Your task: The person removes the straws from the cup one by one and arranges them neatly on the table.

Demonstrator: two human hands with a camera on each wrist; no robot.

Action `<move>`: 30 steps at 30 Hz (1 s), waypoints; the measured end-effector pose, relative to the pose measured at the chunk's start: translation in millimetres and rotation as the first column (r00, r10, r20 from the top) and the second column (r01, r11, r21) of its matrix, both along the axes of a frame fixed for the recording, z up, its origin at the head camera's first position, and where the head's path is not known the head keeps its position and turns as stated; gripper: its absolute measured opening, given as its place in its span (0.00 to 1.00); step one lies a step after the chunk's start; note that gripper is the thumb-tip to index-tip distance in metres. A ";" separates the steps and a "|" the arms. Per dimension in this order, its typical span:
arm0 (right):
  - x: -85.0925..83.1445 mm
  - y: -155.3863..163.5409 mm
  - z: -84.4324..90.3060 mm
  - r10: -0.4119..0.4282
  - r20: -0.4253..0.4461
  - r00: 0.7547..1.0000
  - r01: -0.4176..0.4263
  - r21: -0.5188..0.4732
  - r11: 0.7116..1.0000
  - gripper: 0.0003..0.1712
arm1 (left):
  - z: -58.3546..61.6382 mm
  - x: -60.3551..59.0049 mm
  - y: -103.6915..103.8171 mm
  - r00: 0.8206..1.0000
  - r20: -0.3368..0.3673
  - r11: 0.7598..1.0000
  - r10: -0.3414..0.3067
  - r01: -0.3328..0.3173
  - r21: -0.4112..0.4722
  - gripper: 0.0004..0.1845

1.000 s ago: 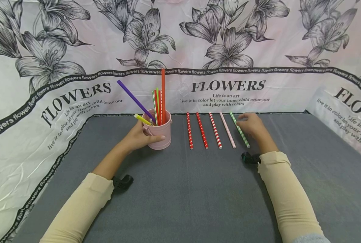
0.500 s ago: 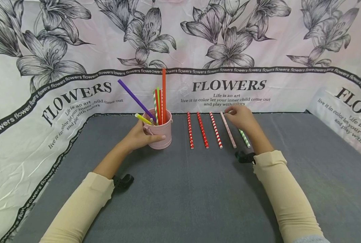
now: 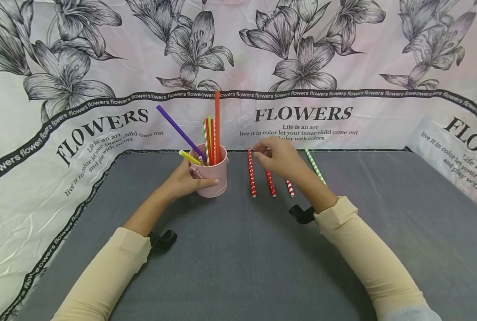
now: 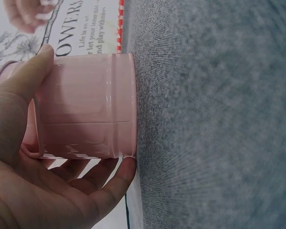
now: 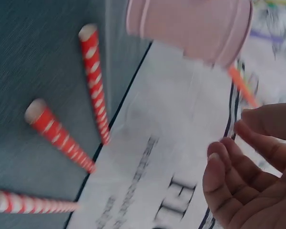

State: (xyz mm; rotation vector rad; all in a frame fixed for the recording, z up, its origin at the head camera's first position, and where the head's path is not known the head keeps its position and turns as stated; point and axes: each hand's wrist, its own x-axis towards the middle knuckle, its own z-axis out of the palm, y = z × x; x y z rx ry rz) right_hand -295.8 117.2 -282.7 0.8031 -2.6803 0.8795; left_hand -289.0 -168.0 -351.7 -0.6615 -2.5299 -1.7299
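My left hand (image 3: 184, 180) grips a pink bucket (image 3: 212, 180) by its side; the left wrist view shows thumb and fingers wrapped round the bucket (image 4: 86, 109). Several coloured straws (image 3: 216, 125) stand in it. My right hand (image 3: 278, 158) hovers just right of the bucket, over a row of straws lying on the grey table (image 3: 238, 249). The right wrist view shows its fingers (image 5: 248, 162) loosely curled and holding nothing. Three red-and-white straws (image 3: 251, 174) (image 3: 270, 185) (image 3: 289, 189) and a green-and-white straw (image 3: 313, 165) show; my forearm hides what lies between them.
A white cloth with flower prints and lettering (image 3: 302, 113) rises behind and beside the table. Black wrist mounts (image 3: 163, 238) (image 3: 301, 214) sit under both forearms. Grey table surface stretches toward me and to the right.
My right hand has left the green-and-white straw at the right end of the row and moved left across the straws toward the bucket. The left hand and bucket stayed still.
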 end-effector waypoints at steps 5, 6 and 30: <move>3.8 -29.7 9.0 0.110 -0.190 0.976 -0.098 0.071 0.993 0.08 | 0.4 0.7 0.3 1.000 0.001 0.999 -0.012 0.012 0.032 0.51; 4.1 -34.4 10.5 0.120 -0.229 0.966 -0.101 0.091 0.991 0.08 | 0.5 1.1 0.5 1.000 0.000 0.999 -0.015 0.015 0.038 0.51; 7.3 -113.1 18.3 0.237 -0.105 0.966 -0.213 0.202 0.956 0.10 | 0.1 2.3 -3.2 0.999 0.032 1.000 0.013 -0.012 -0.022 0.54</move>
